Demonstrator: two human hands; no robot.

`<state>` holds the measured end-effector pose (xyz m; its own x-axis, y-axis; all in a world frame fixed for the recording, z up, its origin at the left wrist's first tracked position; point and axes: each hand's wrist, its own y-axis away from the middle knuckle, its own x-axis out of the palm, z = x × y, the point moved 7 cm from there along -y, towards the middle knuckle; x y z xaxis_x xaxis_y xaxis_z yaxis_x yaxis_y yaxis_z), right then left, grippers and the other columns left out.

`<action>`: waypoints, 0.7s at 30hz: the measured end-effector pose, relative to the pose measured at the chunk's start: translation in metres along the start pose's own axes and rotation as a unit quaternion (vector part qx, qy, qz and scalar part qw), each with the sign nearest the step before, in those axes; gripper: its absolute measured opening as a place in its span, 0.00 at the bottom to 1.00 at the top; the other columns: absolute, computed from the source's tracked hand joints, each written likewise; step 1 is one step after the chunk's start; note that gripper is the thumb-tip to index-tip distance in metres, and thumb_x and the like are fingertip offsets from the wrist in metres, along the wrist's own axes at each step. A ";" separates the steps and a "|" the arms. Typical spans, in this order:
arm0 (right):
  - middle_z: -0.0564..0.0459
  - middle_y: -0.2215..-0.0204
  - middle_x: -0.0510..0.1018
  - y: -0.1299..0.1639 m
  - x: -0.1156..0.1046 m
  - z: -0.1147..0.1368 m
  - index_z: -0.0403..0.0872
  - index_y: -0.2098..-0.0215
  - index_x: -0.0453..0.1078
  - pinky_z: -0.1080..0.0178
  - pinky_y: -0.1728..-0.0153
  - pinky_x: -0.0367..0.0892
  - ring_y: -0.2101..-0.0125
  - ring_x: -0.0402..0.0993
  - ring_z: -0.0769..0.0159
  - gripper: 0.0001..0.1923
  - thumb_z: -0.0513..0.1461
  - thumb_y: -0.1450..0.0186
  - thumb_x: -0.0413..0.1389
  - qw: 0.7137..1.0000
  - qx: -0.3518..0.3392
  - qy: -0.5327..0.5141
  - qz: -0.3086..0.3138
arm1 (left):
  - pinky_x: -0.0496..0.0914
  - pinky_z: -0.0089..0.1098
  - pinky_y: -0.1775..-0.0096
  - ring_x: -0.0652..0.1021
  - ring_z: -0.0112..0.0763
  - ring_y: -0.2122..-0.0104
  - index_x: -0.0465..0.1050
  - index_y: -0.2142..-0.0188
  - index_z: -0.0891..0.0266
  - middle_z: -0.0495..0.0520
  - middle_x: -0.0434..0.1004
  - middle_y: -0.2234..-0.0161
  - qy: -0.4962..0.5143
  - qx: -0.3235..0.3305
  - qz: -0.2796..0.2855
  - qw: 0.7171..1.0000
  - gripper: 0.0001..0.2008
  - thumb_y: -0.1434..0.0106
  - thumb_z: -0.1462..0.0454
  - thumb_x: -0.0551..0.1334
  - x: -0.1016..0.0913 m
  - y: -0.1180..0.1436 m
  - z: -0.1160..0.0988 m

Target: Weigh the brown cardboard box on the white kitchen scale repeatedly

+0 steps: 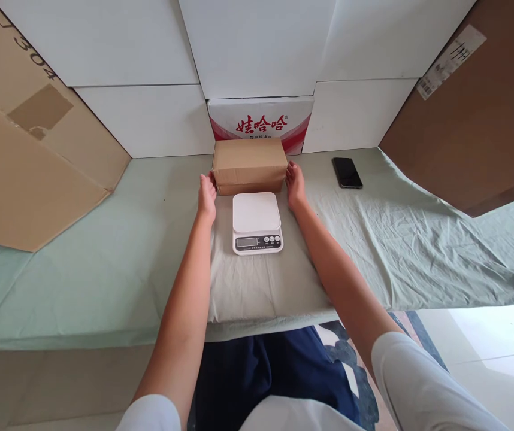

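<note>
Cardboard box [250, 164] lies straight ahead, long axis left-right, just behind the scale [257, 222]. Left hand [206, 195] and right hand [295, 184] press its two ends, equally near, gripping it between them.

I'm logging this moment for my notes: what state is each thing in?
Cardboard box: closed, on the cloth, held at both ends.
Left hand: against the box's left end.
Right hand: against its right end.
Scale: platform bare, display unreadable.
Phone: screen dark, lying flat.
</note>
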<state>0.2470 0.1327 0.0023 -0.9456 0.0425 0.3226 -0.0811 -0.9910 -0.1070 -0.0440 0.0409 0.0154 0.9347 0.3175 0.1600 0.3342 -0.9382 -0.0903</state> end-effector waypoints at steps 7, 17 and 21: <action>0.50 0.36 0.77 0.025 0.032 0.015 0.51 0.41 0.71 0.46 0.23 0.54 0.29 0.63 0.54 0.39 0.66 0.37 0.52 0.993 -0.103 0.025 0.052 | 0.56 0.44 0.27 0.63 0.43 0.26 0.67 0.32 0.55 0.61 0.65 0.27 0.009 0.023 0.007 1.000 0.44 0.33 0.31 0.45 0.011 0.002 0.001; 0.52 0.34 0.74 0.030 0.034 0.020 0.54 0.39 0.69 0.47 0.23 0.54 0.29 0.64 0.55 0.36 0.63 0.37 0.53 0.992 -0.092 0.035 0.074 | 0.56 0.44 0.27 0.64 0.44 0.26 0.69 0.33 0.53 0.61 0.66 0.28 0.005 0.021 0.009 1.000 0.47 0.37 0.28 0.44 0.008 0.004 0.003; 0.54 0.34 0.74 0.032 0.035 0.022 0.55 0.39 0.68 0.47 0.23 0.55 0.29 0.64 0.55 0.36 0.64 0.37 0.54 0.992 -0.089 0.038 0.077 | 0.57 0.44 0.27 0.64 0.45 0.26 0.68 0.32 0.54 0.62 0.65 0.27 0.003 0.022 0.017 1.000 0.48 0.37 0.28 0.45 0.008 0.004 0.003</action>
<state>0.2186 0.1000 0.0309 -0.9715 -0.0922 0.2185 0.0191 -0.9488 -0.3154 -0.0352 0.0402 0.0129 0.9447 0.2856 0.1612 0.3082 -0.9412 -0.1383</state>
